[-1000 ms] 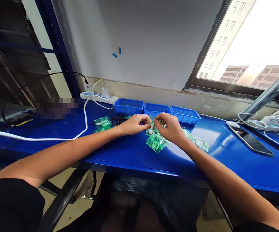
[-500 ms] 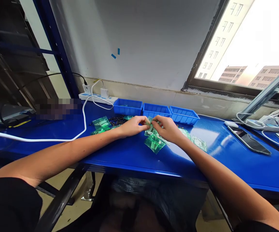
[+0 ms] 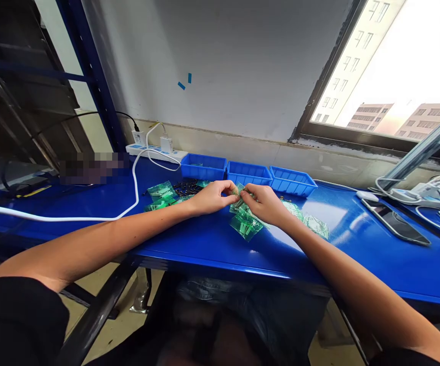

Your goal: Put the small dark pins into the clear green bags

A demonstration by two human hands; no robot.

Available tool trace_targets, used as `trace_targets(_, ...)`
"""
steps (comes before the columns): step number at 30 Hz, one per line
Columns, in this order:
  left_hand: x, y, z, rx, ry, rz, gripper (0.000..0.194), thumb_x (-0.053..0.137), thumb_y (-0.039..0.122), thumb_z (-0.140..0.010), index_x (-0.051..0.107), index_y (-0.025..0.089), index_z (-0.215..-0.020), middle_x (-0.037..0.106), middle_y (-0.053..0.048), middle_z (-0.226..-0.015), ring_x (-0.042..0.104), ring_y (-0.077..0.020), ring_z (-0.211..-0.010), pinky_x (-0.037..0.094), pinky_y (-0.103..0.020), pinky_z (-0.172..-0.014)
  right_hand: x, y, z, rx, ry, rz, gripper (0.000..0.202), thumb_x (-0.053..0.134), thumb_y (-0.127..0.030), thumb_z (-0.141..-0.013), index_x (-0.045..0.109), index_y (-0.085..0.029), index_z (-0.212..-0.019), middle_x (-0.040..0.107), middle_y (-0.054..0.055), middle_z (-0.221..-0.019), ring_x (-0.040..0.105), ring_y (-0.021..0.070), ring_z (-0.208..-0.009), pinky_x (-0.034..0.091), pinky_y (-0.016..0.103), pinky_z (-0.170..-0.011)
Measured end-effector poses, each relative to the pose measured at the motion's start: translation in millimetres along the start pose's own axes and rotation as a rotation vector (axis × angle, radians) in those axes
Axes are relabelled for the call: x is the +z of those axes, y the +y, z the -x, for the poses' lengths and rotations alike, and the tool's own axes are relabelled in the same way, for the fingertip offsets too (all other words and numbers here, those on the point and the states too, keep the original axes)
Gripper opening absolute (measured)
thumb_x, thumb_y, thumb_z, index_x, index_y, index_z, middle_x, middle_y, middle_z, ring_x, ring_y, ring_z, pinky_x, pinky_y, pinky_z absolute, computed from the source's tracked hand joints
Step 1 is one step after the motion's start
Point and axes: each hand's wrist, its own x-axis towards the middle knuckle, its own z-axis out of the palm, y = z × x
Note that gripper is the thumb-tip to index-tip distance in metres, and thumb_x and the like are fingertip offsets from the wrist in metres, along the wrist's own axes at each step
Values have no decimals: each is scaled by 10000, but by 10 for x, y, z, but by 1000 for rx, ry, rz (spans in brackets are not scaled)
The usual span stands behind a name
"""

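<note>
My left hand (image 3: 213, 197) and my right hand (image 3: 261, 202) meet over the middle of the blue table, both closed with thumb and fingers pinched. Between their fingertips is a small green-tinted plastic bag (image 3: 237, 205), partly hidden by the fingers. Just below it, another green bag (image 3: 246, 224) with slim, pale pieces inside lies on the table. More green bags (image 3: 161, 191) rest left of my left hand, beside a pile of small dark screws (image 3: 185, 188). To the right of my right wrist lies a further clear-green bag (image 3: 315, 225).
Three blue bins (image 3: 248, 174) stand in a row along the wall. A white power strip (image 3: 136, 149) with a white cable (image 3: 134, 188) running across the table is at left. A phone (image 3: 395, 221) lies at right, near chargers and cables. The table (image 3: 212, 249) ends close to my body.
The camera view has shifted slightly, moving the scene a little to the right. Both hands stay pinched together at the same bag, with hardly any visible movement.
</note>
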Motion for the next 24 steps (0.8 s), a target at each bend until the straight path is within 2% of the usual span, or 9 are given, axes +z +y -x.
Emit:
trace_targets(6,6,14,10,-16,-27,-24,211,571,358,-712,527,152,-705,530,18,-664,479,-114,-636,388,-249,-628,16,-15,3,41,5,-17,303,448,-235,-829,330,-208,-551,408,-49,-482,338,80,-458,212,229,-475)
trace_targets(10,12,26,22,-23,-21,-51,199,564,349,-733,533,153,-715,531,22,-660,476,-113,-626,375,-242,-604,46,-14,6,54,42,-74,112,475,-224,-800,460,-205,-690,536,-27,-579,441,103,-511,276,224,-503)
trace_targets(13,12,32,21,-31,-11,-43,177,554,326,-743,526,154,-710,522,27,-649,471,-109,-614,373,-239,-600,69,-4,5,54,84,-115,27,487,-208,-770,481,-204,-744,574,-20,-630,473,110,-538,310,225,-522)
trace_targets(20,27,31,23,-73,-38,-24,175,549,318,-739,556,143,-741,551,16,-672,494,-119,-640,385,-247,-621,71,-12,-4,107,121,-207,128,498,-202,-732,431,-206,-623,533,-29,-576,451,107,-543,322,229,-524)
trace_targets(24,40,18,21,-57,-51,-6,199,554,336,-722,567,139,-749,574,0,-717,514,-135,-691,402,-266,-672,60,-26,-6,120,123,-273,126,512,-201,-729,467,-192,-612,547,-21,-595,459,102,-561,335,229,-532)
